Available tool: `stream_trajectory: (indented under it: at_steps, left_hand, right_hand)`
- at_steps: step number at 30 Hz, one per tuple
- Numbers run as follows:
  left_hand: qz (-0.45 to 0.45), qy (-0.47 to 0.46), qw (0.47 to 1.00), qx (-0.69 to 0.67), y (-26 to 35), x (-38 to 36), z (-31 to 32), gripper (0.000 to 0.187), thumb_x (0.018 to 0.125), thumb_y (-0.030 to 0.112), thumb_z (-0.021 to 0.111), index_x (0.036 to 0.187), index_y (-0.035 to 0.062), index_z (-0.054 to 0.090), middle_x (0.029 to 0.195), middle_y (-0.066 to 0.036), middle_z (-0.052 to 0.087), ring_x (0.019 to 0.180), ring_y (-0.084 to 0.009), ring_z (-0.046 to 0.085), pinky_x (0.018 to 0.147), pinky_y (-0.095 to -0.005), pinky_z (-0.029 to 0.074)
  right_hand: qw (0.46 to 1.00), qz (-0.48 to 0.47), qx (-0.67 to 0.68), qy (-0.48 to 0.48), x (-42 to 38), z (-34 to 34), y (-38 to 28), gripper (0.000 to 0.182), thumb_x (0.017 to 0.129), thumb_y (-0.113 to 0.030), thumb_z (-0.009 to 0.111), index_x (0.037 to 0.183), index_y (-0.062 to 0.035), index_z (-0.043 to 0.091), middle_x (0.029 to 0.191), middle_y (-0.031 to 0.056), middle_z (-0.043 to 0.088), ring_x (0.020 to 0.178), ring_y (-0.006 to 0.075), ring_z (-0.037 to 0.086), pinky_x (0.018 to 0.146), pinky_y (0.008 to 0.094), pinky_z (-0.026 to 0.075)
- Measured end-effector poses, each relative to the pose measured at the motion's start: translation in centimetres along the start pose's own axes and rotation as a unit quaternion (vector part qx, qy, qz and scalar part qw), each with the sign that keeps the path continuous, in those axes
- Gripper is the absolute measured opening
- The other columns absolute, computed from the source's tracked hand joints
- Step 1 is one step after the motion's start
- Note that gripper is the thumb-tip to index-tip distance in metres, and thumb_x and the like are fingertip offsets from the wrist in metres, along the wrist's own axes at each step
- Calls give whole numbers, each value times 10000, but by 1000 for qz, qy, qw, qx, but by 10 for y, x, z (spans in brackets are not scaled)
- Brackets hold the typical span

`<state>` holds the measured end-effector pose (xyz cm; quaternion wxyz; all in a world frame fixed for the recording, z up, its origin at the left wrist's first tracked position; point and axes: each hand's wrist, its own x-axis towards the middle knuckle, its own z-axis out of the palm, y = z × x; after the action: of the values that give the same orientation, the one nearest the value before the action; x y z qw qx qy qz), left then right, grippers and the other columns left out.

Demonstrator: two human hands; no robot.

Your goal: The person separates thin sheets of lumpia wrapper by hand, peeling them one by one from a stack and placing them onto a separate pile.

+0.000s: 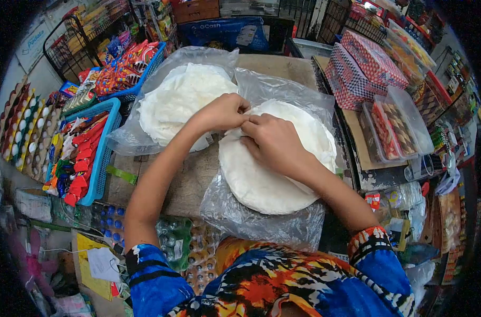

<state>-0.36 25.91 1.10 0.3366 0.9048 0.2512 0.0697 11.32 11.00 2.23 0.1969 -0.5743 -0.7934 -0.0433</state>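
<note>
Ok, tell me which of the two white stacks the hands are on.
The nearer stack, right of the other stack; both hands pinch its top edge.

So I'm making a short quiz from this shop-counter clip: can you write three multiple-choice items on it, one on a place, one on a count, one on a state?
1. Where do both hands meet?
A. On the far edge of the nearer stack of white round wrappers
B. Inside the blue basket
C. On the checked boxes

2. How many stacks of white wrappers lie on the counter?
A. One
B. Two
C. Four

3. What state is the plastic bag under the nearer stack in?
A. Knotted shut
B. Open, with the stack's top bare
C. Rolled up beside it

Answers:
1 A: the left hand and right hand pinch together at the far edge of the nearer stack.
2 B: the far stack lies behind the nearer one.
3 B: the plastic bag lies spread beneath the stack, whose top is uncovered.
</note>
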Motion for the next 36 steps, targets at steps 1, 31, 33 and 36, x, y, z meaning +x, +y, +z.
stream_trajectory:
  at_steps: [1,31,33,36]
  left_hand:
    - [16,39,999,-18,-5,-1,2,349,801,301,680,809,-46,642,651,-108,602,632,-129,522,584,-350,443]
    - [213,130,968,-28,21,-12,47,272,957,196,510,1106,9,640,1188,-174,584,1122,-333,546,974,-395,426]
    - [221,164,961,6,16,-10,50,268,956,192,509,1110,13,637,1192,-170,586,1120,-333,547,973,-397,428]
    - [227,190,954,38,10,-6,52,257,952,184,516,1108,18,635,1193,-163,590,1116,-334,550,975,-400,429]
  right_hand:
    - [997,-40,8,69,1,2,0,148,749,-126,675,826,-5,639,913,134,629,876,312,624,699,415,512]
    - [990,-54,105,-79,-48,-22,-15,335,830,-203,680,1108,-47,577,1109,135,594,1089,341,538,991,460,377]
    - [973,-54,210,-83,-49,-15,-18,297,841,-171,661,1096,-41,582,1079,145,604,1051,350,559,960,457,407]
    - [946,-43,303,-106,-55,-16,-21,232,854,-92,628,1073,-22,596,1096,181,622,1010,373,599,891,434,472]
